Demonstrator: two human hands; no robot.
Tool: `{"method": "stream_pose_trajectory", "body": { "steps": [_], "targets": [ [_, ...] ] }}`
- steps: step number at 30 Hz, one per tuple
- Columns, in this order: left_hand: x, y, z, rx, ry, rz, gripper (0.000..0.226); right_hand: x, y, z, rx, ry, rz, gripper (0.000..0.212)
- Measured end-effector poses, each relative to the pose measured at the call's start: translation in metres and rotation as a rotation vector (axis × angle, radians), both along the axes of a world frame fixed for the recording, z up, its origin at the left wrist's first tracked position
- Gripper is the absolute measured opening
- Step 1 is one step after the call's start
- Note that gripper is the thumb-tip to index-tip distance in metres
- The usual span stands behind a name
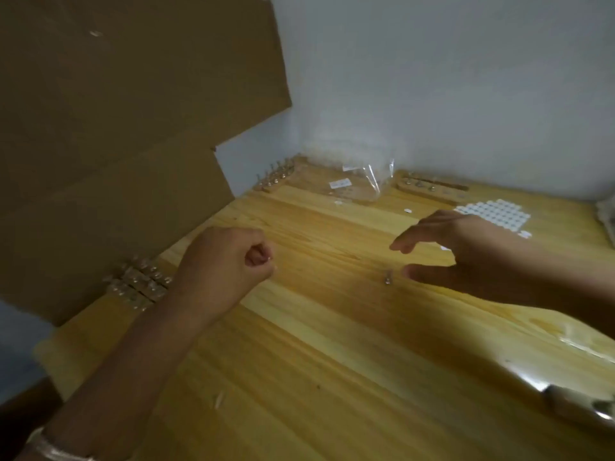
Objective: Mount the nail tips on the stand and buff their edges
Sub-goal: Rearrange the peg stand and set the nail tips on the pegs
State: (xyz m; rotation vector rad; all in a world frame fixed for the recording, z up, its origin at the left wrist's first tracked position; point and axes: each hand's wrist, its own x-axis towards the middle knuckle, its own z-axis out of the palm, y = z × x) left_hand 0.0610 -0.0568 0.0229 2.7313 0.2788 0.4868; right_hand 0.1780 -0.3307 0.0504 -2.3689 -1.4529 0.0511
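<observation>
While our left hand sits fisted over the table, our right hand hovers, fingers spread, thumb just beside a small metal peg.

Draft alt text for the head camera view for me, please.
An open right hand hovers by a small metal peg on a pale wooden table; the left hand is fisted. A wooden peg stand and white sticker dots lie behind.
</observation>
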Motion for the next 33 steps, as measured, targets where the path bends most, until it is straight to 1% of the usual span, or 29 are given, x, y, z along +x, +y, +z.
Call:
{"method": "stream_pose_trajectory", "body": {
  "steps": [1,2,4,6,8,9,11,13,15,16,17,20,24,28,30,33],
  "targets": [
    [0.003,-0.023,0.008,-0.102,-0.048,-0.112,0.011,-0.004,-0.008,0.005,0.01,0.019,-0.027,0.049],
    [0.008,-0.047,0.015,-0.168,-0.081,-0.233,0.012,-0.004,-0.029,-0.004,0.068,0.018,-0.066,0.045],
    [0.018,-0.097,0.027,-0.264,-0.092,-0.464,0.014,-0.014,-0.051,0.002,0.231,0.038,-0.084,0.03],
    [0.028,-0.144,0.034,-0.304,-0.068,-0.651,0.016,-0.032,-0.082,0.005,0.307,0.034,-0.103,0.019],
    [0.037,-0.183,0.034,-0.332,0.018,-0.802,0.015,-0.047,-0.127,-0.006,0.331,0.004,-0.155,0.014],
    [0.039,-0.201,0.032,-0.335,0.066,-0.868,0.014,-0.056,-0.15,-0.008,0.345,-0.021,-0.197,0.014],
    [0.042,-0.231,0.025,-0.309,0.122,-0.953,0.012,-0.069,-0.186,-0.013,0.365,-0.047,-0.369,0.011],
    [0.043,-0.253,0.016,-0.227,0.13,-0.987,0.011,-0.082,-0.22,-0.026,0.38,-0.028,-0.513,0.009],
    [0.045,-0.268,0.009,-0.153,0.118,-0.998,0.01,-0.094,-0.24,-0.04,0.367,-0.029,-0.575,0.008],
    [0.047,-0.274,0.005,-0.132,0.114,-0.994,0.011,-0.098,-0.249,-0.048,0.353,-0.048,-0.578,0.009],
    [0.049,-0.278,0.003,-0.119,0.115,-0.99,0.011,-0.101,-0.254,-0.053,0.341,-0.027,-0.582,0.009],
    [0.052,-0.287,-0.006,-0.099,0.144,-0.984,0.011,-0.106,-0.26,-0.066,0.349,-0.031,-0.531,0.005],
    [0.051,-0.297,-0.016,-0.119,0.173,-0.962,0.009,-0.102,-0.258,-0.064,0.37,-0.029,-0.494,0.006],
    [0.049,-0.301,-0.022,-0.08,0.144,-0.953,0.009,-0.096,-0.254,-0.059,0.369,-0.011,-0.481,0.008],
    [0.05,-0.297,-0.022,-0.091,0.136,-0.962,0.017,-0.091,-0.253,-0.055,0.376,-0.006,-0.485,0.01],
    [0.053,-0.279,-0.015,-0.162,0.115,-0.924,0.037,-0.075,-0.248,-0.042,0.37,0.01,-0.539,0.012]
  ]
}}
